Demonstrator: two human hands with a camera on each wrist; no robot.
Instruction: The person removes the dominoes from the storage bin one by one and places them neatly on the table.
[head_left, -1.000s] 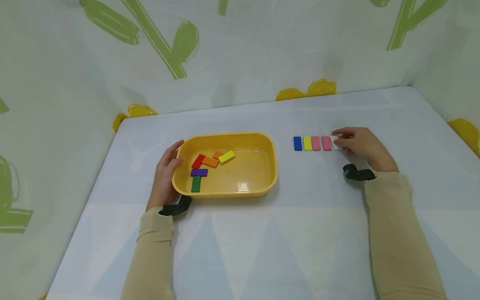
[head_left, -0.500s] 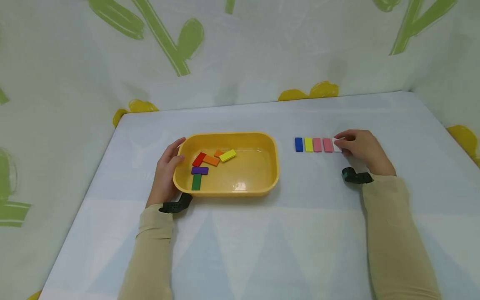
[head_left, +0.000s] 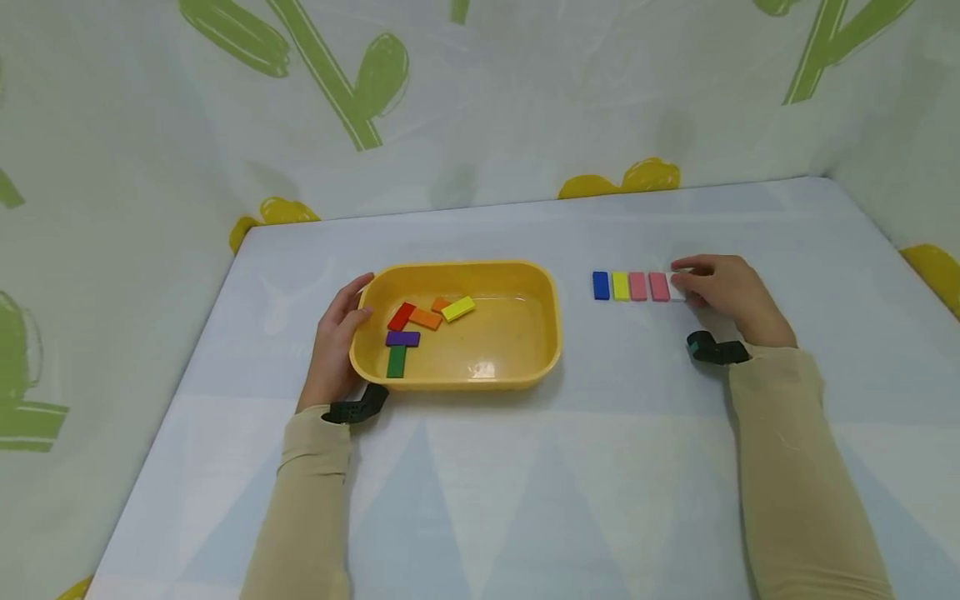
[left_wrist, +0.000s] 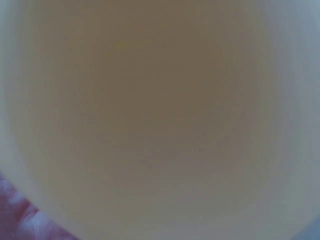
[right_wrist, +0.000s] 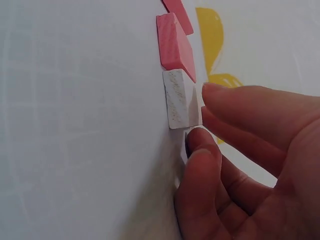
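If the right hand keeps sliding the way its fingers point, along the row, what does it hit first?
The right hand already touches the white block; pushed further, that block would likely meet the neighbouring pink block.

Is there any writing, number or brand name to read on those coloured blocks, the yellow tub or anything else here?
None: no word, number or brand shows in any view.
The white block at the right hand is blank.
The other blocks in the row are plain colour.
The yellow tub held by the left hand bears no label.
The backdrop cloth has only painted shapes.
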